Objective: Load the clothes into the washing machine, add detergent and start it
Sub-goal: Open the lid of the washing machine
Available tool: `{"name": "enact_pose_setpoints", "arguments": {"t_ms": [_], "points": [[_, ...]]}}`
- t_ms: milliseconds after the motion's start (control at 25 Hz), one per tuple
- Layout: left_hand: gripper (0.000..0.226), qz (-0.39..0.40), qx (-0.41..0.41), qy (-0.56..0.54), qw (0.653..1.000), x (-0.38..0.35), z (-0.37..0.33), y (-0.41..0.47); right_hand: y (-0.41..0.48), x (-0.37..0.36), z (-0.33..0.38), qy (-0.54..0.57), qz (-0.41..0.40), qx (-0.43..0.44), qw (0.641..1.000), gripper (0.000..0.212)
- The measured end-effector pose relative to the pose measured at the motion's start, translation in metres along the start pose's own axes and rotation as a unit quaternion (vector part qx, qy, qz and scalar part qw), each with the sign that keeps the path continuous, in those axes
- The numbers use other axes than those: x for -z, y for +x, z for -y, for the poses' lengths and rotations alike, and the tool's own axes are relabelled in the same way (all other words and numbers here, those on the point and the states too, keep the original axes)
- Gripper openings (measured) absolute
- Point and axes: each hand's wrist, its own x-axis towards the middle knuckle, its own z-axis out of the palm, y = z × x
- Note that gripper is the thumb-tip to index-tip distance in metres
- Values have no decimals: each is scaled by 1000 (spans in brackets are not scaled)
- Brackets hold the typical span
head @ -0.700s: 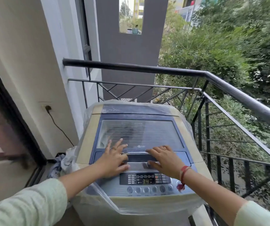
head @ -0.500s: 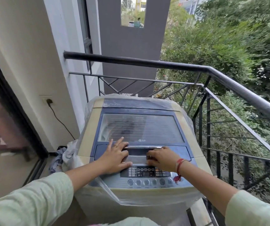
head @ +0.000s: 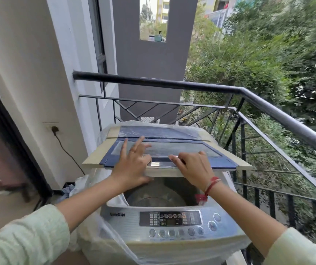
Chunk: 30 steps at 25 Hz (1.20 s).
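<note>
Washing machine (head: 126,222): where does it stand?
– On a balcony, in the corner of the black railing (head: 172,85), which runs behind it and along its right side. It is a top-loader wrapped in a clear plastic cover (head: 103,241).
– And its lid (head: 220,161)?
– Part-raised, hinged at the back of the machine, with its front edge up over the drum (head: 159,196), which shows beneath.
– What is the left hand (head: 132,165) doing?
– It lies on the lid's front left part, fingers spread and nearly straight across the top, thumb tucked under the front edge, so the edge sits pinched between them.
– The right hand (head: 193,167)?
– Just beside the left one, on the silver handle strip at the lid's middle. Its fingers curl over the strip, the forefinger stretched along it. I cannot see the thumb.
– Anything nearer the front?
– The control panel (head: 170,219), with a display and a row of round buttons, below both wrists.
– And to the machine's left?
– A wall socket (head: 54,129) with a black cord hanging down.
</note>
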Motion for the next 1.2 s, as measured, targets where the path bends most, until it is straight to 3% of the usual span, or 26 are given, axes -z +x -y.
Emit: {"name": "enact_pose_setpoints", "arguments": {"t_ms": [200,280,400,480,720,880,1200], "points": [[60,-157,-122,74,977,18,35,45,53,22,-4,-47,-170,-6,984,62],[59,-172,-149,130,965,25,51,68,79,33,-7,-44,-216,11,975,57],[62,-162,-122,171,964,36,70,104,116,46,-10,-68,-314,24,947,47],[64,-147,-103,193,965,41,81,125,130,41,-13,-78,-335,11,939,45],[81,-115,60,141,981,41,103,173,172,18,-27,-91,-247,-30,964,58],[87,-52,189,33,980,23,115,205,213,14,-31,-94,-184,-81,975,67],[88,61,182,-19,981,12,152,253,270,8,-43,-74,-90,-133,984,66]]}}
